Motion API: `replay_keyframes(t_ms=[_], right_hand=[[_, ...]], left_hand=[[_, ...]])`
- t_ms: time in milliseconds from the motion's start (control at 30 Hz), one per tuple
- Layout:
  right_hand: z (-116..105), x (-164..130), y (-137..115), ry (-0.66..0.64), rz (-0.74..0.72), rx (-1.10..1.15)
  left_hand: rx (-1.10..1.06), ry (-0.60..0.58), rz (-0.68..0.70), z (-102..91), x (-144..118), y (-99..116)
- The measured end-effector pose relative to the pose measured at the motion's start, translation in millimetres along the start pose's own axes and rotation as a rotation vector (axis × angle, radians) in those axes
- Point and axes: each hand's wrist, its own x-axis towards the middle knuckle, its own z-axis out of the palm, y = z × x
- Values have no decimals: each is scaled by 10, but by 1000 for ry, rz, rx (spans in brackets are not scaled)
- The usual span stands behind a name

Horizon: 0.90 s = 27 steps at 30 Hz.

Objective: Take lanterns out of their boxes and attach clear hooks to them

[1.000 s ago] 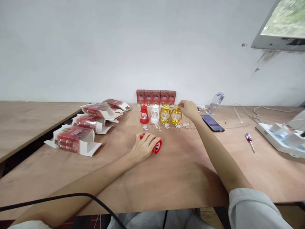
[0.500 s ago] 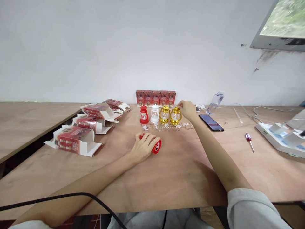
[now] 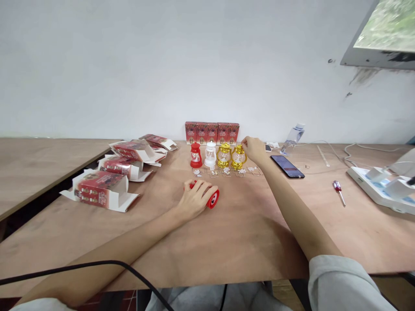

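My left hand (image 3: 194, 199) lies over a red toy lantern (image 3: 212, 199) that rests on its side on the wooden table (image 3: 246, 233). Far ahead, my right hand (image 3: 254, 148) pinches the top of a gold lantern (image 3: 238, 157), the rightmost of a row. To its left stand a second gold lantern (image 3: 223, 156), a white lantern (image 3: 210, 155) and a small red lantern (image 3: 195, 156), all upright. Small clear plastic pieces (image 3: 227, 172) lie in a line in front of them.
Several closed red boxes (image 3: 212, 132) stand against the wall. Opened red and white cartons (image 3: 106, 185) lie at the left. A phone (image 3: 287, 166), a water bottle (image 3: 292, 138), a screwdriver (image 3: 338, 191) and a white power strip (image 3: 382, 190) are at the right. A black cable (image 3: 97, 266) crosses near me.
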Motion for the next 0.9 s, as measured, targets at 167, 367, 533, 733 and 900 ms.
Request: replay_keyframes(t_ms=[167, 367, 533, 733, 900], right_hand=[[-1, -3, -1, 4, -3, -3], [-34, -12, -17, -10, -16, 9], [-32, 2, 13, -5, -16, 49], [-36, 38, 135, -6, 3, 240], [-33, 65, 162, -41, 10, 255]], left_hand=[[2, -27, 1, 10, -11, -4], [2, -17, -1, 26, -23, -6], [5, -19, 4, 11, -10, -1], [0, -5, 9, 24, -17, -1], [3, -21, 7, 21, -20, -7]])
